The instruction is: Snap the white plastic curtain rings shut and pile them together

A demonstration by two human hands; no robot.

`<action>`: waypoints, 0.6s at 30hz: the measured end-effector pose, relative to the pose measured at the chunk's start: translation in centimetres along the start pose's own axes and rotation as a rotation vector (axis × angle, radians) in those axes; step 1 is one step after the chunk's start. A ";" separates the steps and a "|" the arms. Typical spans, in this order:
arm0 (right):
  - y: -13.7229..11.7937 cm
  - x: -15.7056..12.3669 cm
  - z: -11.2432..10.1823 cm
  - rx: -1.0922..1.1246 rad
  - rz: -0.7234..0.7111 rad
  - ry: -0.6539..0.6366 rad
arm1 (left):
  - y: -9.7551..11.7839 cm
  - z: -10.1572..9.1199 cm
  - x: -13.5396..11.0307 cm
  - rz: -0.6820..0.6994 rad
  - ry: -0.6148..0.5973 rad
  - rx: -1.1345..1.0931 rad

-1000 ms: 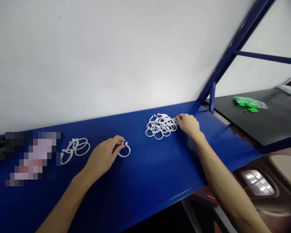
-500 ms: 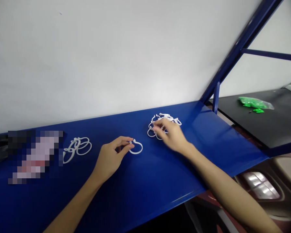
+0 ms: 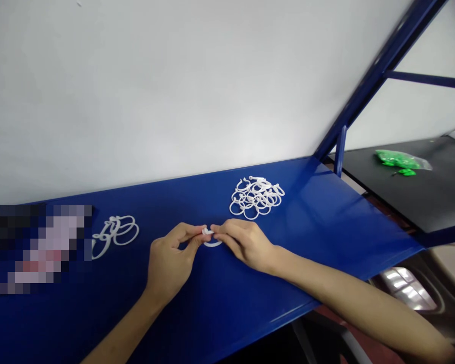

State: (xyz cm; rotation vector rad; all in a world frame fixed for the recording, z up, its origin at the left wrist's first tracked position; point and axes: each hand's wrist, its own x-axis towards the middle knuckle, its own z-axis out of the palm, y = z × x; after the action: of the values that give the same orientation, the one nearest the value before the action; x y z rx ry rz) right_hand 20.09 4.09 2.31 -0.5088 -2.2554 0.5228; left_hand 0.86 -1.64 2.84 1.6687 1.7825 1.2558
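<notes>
A white plastic ring [image 3: 213, 244] is pinched between both hands, low over the blue table. My left hand [image 3: 176, 258] is closed on its left end, thumb against fingers. From the right, my right hand [image 3: 248, 245] pinches the other end, and the two ends meet or nearly meet between the fingertips. The fingers cover part of the ring, so I cannot tell whether it is fastened. Behind my right hand lies a pile of several white rings [image 3: 256, 197]. A smaller group of white rings [image 3: 116, 232] lies to the left of my left hand.
The blue table [image 3: 314, 227] backs onto a white wall [image 3: 174, 101]. At far left lies a blurred-out pinkish item [image 3: 49, 247]. A blue metal frame [image 3: 364, 91] rises at right, beyond which a black table [image 3: 398, 192] bears a bag of green pieces [image 3: 400, 159].
My right hand has moved from the ring pile to my left hand and now grips the ring's other end. The view has shifted slightly.
</notes>
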 end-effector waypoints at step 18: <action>1.2 0.3 0.0 -0.193 -0.092 -0.141 | -0.6 0.5 0.2 0.319 0.043 0.191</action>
State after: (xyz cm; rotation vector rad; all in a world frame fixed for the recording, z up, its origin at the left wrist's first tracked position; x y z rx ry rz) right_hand 20.12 5.22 1.87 -0.4741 -2.4665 0.3039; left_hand 0.86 -1.22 2.10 2.1161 1.7574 1.2903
